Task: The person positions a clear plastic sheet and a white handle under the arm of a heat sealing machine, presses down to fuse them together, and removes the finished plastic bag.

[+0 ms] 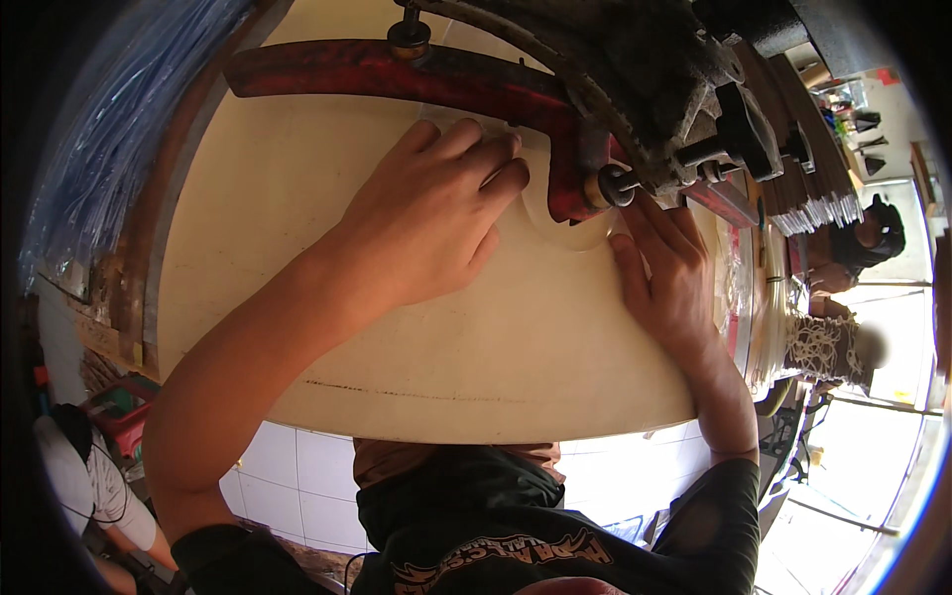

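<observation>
Left hand (pixel 426 223) and right hand (pixel 664 283) press flat, fingers together, clamping nothing, on a thin clear sheet (pixel 570 223) beneath the red press arm (pixel 416 79). Judged light, limp, slippery; hold by edges beyond fingertips.

Strong daylight floods in from the lower right of the frame, where the floor and window area wash out to near white, while the upper right stays dim under the dark machine (pixel 645 89). The cream work surface (pixel 297 198) in the middle is evenly lit, and the left hand (pixel 426 213) throws a soft shadow toward the centre. Fisheye bending curves straight edges near the rim, the corners fall to black, and blue fringing and blur show along the left and right edges.
</observation>
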`<action>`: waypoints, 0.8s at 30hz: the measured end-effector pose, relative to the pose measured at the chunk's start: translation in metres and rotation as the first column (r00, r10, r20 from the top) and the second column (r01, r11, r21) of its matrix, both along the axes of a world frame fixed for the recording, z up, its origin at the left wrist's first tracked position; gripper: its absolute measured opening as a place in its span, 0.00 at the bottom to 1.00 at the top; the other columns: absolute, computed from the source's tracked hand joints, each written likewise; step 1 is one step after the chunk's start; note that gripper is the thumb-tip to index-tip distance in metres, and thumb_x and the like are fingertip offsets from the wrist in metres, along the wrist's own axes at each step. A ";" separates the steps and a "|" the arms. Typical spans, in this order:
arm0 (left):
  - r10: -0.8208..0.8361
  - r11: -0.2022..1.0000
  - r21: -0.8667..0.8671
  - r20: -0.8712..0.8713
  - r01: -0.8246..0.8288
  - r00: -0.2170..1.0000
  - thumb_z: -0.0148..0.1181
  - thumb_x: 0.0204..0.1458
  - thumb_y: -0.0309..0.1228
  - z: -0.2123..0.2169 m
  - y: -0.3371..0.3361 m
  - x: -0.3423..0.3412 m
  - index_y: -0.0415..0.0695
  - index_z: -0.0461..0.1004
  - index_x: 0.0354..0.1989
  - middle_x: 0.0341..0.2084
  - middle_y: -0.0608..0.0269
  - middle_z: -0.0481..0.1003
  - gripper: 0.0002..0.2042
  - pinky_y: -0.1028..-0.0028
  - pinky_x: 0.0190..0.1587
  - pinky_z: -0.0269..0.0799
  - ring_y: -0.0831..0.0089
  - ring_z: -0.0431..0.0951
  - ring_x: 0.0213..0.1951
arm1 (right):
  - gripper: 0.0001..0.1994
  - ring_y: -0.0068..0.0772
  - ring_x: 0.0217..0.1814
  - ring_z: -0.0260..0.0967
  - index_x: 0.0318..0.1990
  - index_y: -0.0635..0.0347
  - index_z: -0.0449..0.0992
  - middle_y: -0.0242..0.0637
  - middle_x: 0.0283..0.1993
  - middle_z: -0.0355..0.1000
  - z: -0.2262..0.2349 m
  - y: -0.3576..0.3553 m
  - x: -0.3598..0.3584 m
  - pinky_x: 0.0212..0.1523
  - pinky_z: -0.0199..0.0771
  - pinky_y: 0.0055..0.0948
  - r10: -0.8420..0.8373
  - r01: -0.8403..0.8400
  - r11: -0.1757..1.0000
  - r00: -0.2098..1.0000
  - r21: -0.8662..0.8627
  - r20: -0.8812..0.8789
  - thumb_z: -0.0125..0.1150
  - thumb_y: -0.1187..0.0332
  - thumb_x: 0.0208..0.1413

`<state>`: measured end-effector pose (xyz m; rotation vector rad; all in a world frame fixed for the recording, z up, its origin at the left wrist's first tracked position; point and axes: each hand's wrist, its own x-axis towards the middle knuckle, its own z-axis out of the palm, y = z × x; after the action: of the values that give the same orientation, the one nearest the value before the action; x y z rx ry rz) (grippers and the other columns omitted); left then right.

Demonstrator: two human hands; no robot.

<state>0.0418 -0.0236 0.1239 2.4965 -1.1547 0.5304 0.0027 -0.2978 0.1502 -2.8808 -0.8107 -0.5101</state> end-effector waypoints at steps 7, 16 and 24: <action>0.003 1.000 0.000 0.004 -0.003 1.000 0.57 0.44 0.25 0.001 0.000 -0.001 0.38 0.73 0.44 0.53 0.57 0.73 0.16 0.63 0.49 0.66 0.62 0.69 0.48 | 0.20 0.44 0.40 0.70 0.54 0.67 0.75 0.48 0.55 0.74 -0.001 -0.001 0.001 0.46 0.73 0.38 0.007 -0.007 1.000 1.000 -0.009 0.000 0.61 0.70 0.54; 0.002 1.000 0.007 -0.011 -0.002 1.000 0.57 0.44 0.25 0.002 0.000 -0.001 0.39 0.73 0.45 0.53 0.56 0.73 0.16 0.63 0.49 0.65 0.62 0.69 0.48 | 0.20 0.45 0.41 0.71 0.54 0.66 0.75 0.48 0.55 0.74 -0.002 -0.003 0.002 0.47 0.73 0.38 0.016 -0.016 1.000 1.000 -0.004 -0.002 0.62 0.70 0.54; 0.005 1.000 0.009 -0.018 -0.004 1.000 0.57 0.45 0.26 0.002 0.000 -0.001 0.38 0.73 0.46 0.52 0.56 0.74 0.17 0.62 0.49 0.65 0.61 0.69 0.49 | 0.20 0.45 0.42 0.71 0.54 0.66 0.76 0.48 0.56 0.74 -0.002 -0.004 0.002 0.48 0.73 0.38 0.020 -0.020 1.000 1.000 -0.015 0.009 0.62 0.70 0.54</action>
<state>0.0408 -0.0235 0.1254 2.5072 -1.1476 0.5036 0.0042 -0.3014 0.1480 -2.8825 -0.8475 -0.5171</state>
